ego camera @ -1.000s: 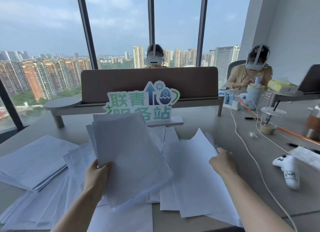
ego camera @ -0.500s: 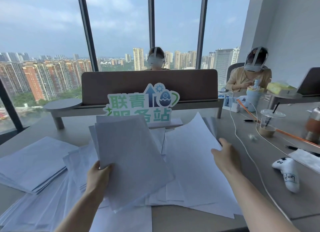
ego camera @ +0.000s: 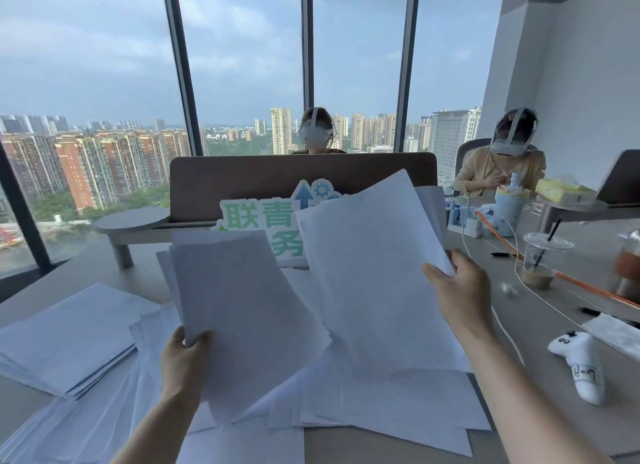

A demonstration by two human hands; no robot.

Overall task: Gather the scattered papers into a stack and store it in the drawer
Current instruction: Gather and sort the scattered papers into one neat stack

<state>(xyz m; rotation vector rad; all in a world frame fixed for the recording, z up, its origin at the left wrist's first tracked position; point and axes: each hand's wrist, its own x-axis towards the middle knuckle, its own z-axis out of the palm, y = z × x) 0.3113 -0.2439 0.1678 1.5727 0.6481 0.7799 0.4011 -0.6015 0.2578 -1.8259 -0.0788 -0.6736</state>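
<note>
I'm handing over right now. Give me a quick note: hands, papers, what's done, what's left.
Left hand grips a sheaf by its lower left corner, raised over the desk.
Right hand pinches a lifted sheet at its right edge.
Loose papers lie fanned under both; a flat pile lies at the left.
Done: some sheets gathered.
Left: merge everything into one stack and put it in the drawer, which is not in view.

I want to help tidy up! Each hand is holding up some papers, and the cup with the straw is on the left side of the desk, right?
Not quite. The head view shows the cup on the right side. Left hand and right hand each hold papers.
</note>
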